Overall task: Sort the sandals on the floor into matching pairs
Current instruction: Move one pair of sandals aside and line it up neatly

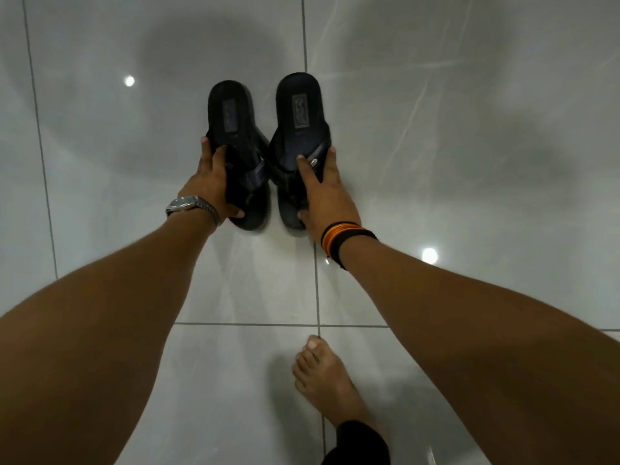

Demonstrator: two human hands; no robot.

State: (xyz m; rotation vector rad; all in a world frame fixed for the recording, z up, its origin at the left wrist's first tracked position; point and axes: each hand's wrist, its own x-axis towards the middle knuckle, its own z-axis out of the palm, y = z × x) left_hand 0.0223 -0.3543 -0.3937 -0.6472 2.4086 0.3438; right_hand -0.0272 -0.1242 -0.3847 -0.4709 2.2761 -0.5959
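Note:
Two dark navy sandals stand side by side in the middle of the head view, heels pointing away from me. My left hand [211, 182], with a metal watch on its wrist, grips the left sandal [231, 109] around its strap and toe end. My right hand [323, 193], with coloured bands on the wrist, grips the right sandal [300, 105] the same way. Both look alike, with a rectangular label on each insole. Whether they rest on the floor or hang just above it I cannot tell.
Glossy pale grey floor tiles [469, 162] with dark grout lines spread all around, reflecting ceiling lights. My bare right foot [322, 374] stands on the tiles below the sandals. No other sandals show in view.

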